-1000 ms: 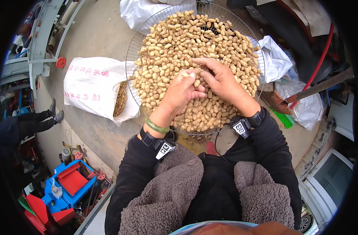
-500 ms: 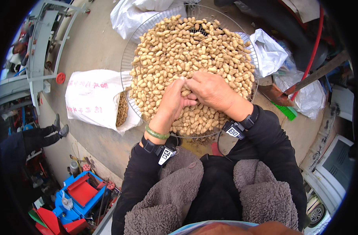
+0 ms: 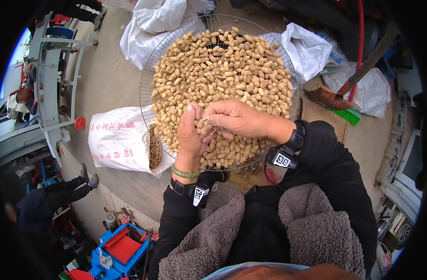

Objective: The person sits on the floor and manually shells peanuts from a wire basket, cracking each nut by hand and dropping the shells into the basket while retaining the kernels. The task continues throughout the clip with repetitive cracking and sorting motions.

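A round wire basket (image 3: 148,70) in front of me holds a broad heap of unshelled peanuts (image 3: 232,81). Over the near part of the heap, my left hand (image 3: 190,137) is closed, its thumb and fingers gripping a peanut (image 3: 200,125). My right hand (image 3: 243,120) meets it from the right, thumb and forefinger pinching at the same peanut. A thin pale strand, maybe a stem or root, sticks out by the fingertips. The curled lower fingers hide part of what lies between the hands.
A white woven sack (image 3: 117,140) lies left of the basket, peanuts showing at its mouth. More white sacks (image 3: 152,28) lie beyond. To the right are a rusty shovel (image 3: 323,97) and a green brush (image 3: 348,115). Blue-and-red machinery (image 3: 124,247) stands lower left; other people are at left.
Both hands have moved slightly left and opened up a little, so the peanut between the fingertips shows more. The whole view has shifted somewhat.
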`<state>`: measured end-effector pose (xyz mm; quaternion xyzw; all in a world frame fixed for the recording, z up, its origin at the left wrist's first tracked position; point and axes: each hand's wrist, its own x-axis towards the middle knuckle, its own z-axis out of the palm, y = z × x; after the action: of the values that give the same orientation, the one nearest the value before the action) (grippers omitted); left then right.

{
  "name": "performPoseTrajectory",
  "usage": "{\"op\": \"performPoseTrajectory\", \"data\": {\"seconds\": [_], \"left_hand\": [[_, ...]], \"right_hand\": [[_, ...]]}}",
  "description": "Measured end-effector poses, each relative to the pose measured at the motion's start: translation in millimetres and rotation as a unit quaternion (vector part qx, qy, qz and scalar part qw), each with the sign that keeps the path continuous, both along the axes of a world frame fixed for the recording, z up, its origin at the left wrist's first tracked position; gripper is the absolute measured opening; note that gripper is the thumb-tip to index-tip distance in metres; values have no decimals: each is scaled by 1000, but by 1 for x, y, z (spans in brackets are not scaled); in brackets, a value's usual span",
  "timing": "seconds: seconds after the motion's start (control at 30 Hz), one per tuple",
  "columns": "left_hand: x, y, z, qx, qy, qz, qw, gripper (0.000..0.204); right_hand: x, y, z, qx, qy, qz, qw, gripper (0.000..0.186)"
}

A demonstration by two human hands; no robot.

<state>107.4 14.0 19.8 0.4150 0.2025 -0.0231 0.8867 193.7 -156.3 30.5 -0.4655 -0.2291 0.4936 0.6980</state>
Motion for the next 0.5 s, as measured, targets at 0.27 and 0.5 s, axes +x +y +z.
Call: {"op": "performPoseTrajectory", "data": {"seconds": [0.27, 0.5], "left_hand": [[12, 18, -4, 73, 90, 73, 991, 21], [7, 21, -6, -125, 31, 57, 990, 20]], "right_hand": [[-24, -11, -8, 98, -160, 251, 950, 19], [-38, -29, -5, 34, -321, 378, 868, 26]]}}
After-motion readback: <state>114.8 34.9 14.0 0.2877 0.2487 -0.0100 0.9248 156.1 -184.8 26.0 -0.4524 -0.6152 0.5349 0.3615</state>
